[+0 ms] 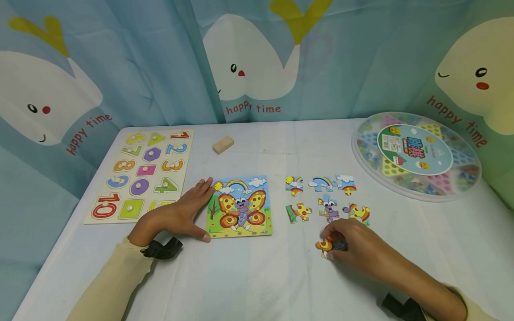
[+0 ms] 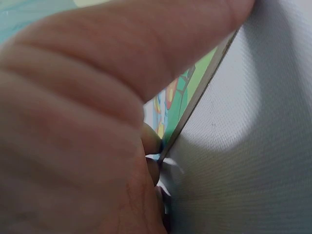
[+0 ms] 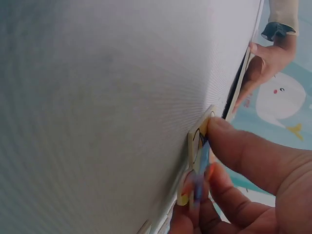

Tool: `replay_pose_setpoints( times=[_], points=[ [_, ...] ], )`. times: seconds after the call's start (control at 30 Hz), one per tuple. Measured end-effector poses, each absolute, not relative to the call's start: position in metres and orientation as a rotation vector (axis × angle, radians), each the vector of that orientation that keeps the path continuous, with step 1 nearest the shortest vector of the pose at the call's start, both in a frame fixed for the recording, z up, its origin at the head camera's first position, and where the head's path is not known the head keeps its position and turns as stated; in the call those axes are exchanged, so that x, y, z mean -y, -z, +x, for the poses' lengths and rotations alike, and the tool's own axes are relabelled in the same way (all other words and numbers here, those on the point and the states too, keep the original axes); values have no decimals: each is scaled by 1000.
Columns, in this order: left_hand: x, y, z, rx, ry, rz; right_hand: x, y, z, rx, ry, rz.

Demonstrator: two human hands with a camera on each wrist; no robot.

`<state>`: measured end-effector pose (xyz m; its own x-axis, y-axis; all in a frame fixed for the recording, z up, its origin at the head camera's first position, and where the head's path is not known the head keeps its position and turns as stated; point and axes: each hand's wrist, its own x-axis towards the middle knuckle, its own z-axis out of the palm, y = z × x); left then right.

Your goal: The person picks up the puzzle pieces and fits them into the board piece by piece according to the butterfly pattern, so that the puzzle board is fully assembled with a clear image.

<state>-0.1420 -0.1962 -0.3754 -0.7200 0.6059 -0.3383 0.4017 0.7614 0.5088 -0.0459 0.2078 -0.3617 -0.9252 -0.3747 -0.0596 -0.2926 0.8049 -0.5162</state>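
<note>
My left hand (image 1: 180, 216) lies at the left edge of a square butterfly picture board (image 1: 241, 230), thumb at its near corner and the other fingers stretched toward its far corner. The left wrist view shows the board's edge (image 2: 195, 100) beyond the thumb. My right hand (image 1: 353, 245) pinches a small jigsaw piece (image 1: 324, 245) with an orange swirl between thumb and fingers, low at the tabletop. In the right wrist view the jigsaw piece (image 3: 193, 146) stands tilted, partly hidden by the fingers. Loose pieces sit in two rows beyond that hand, including a purple butterfly-body piece (image 1: 328, 207).
A wooden number-and-shape peg board (image 1: 90, 220) lies at the left. Behind the picture board is a small wooden block (image 1: 223, 145). At the back right sits a round, clear compartment box (image 1: 415, 149) of colourful beads. A whale-print curtain (image 1: 160, 58) hangs behind the table.
</note>
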Motion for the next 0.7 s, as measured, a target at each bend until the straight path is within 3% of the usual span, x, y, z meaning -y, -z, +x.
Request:
replay_pose_setpoints(
  times=[0.7],
  points=[
    [197,376,-142,-2464,-567,762,-216,355,-55,-2652,1038,-581]
  ],
)
